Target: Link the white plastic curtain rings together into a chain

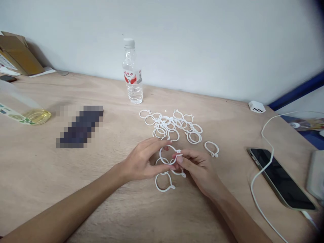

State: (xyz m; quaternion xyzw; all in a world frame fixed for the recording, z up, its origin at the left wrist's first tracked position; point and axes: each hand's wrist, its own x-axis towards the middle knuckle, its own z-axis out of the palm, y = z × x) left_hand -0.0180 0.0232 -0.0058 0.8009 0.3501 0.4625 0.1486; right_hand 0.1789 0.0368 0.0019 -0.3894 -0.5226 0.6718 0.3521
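Observation:
Over the wooden table, my left hand and my right hand meet on a short chain of white plastic rings. Both hands pinch the top ring of that chain, the left from the left side, the right at its clasp. The lower rings lie on the table below my fingers. Just beyond lies a loose pile of several white rings, and a single ring rests apart to the right.
A clear water bottle stands behind the pile. A phone with a white cable lies at right, a white charger behind it. At left are a blurred dark patch, a yellow-liquid bottle lying down and a cardboard box.

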